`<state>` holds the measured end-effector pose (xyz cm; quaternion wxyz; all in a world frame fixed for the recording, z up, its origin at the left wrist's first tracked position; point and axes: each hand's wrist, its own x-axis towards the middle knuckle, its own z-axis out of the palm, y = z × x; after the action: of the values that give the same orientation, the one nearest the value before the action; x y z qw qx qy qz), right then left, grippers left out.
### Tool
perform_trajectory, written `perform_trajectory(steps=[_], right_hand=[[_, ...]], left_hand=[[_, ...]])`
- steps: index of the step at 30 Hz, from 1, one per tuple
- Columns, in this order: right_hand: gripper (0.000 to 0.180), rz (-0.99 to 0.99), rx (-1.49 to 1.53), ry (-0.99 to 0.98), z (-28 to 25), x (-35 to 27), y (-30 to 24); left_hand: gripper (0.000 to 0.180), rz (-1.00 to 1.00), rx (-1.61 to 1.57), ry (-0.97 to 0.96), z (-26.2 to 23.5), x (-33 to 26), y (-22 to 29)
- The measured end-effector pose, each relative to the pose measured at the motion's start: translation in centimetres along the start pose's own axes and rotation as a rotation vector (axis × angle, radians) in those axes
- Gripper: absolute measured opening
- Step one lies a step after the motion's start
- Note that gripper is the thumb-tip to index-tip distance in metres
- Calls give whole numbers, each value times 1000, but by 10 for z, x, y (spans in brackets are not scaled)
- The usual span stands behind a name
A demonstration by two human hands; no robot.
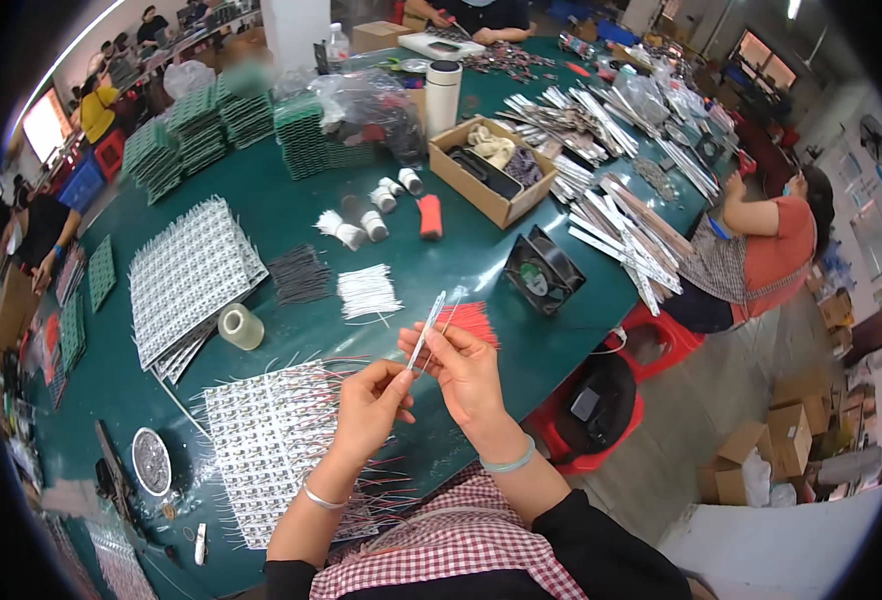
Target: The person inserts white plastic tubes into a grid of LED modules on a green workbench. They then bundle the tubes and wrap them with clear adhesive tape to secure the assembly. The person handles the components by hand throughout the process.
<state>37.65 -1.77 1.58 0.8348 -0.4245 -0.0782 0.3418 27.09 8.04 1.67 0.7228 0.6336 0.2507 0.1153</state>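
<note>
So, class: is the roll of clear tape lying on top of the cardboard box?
No: the roll of clear tape lies on the green table beside a stack of white strip panels, apart from the cardboard box.

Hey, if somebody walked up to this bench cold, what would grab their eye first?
Probably the two hands at centre, left hand and right hand, pinching a thin white strip above the dark green tabletop. Just beyond lies a bundle of short red wires; a wired white panel of small parts sits under the left hand.

An open brown cardboard box [488, 168] sits beyond the black fan [542, 272]; more brown cartons [783, 440] lie on the floor right of it.
</note>
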Motion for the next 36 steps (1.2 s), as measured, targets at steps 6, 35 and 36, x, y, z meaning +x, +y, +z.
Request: perform_trajectory(steps=[6, 35, 36], right_hand=[[23, 8, 39, 81, -14, -2, -11], [22, 103, -63, 266, -67, -22, 13], [22, 108, -61, 261, -69, -23, 14]], left_hand=[[15, 268, 437, 106, 28, 0, -2], [18, 56, 1119, 61, 13, -43, -54], [18, 50, 1120, 64, 14, -43, -54]])
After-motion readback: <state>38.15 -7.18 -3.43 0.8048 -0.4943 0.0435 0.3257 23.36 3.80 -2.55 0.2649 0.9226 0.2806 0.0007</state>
